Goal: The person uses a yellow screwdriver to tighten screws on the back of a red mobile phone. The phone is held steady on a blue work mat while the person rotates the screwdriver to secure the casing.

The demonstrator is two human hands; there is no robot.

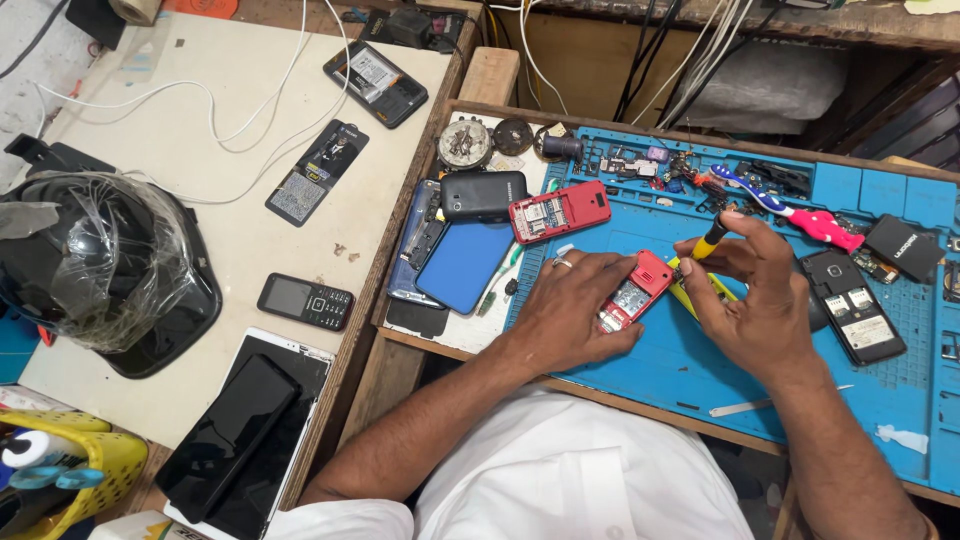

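My left hand point(570, 312) presses down on a small red phone point(636, 291) with its back off, lying on a blue work mat point(700, 370). A ring shows on one finger. My right hand point(752, 300) grips a screwdriver with a yellow and black handle point(708, 243), its tip pointing down at the red phone's upper end. A second red phone, also opened point(559, 211), lies just above my left hand.
Left of the mat lie a black phone point(483, 194), a blue phone cover point(464, 266) and round parts point(464, 144). An opened black phone point(856, 307) and a pink and blue toothbrush point(790, 207) are at right. The white table holds phones, a tablet point(240, 435) and a wrapped black helmet point(100, 265).
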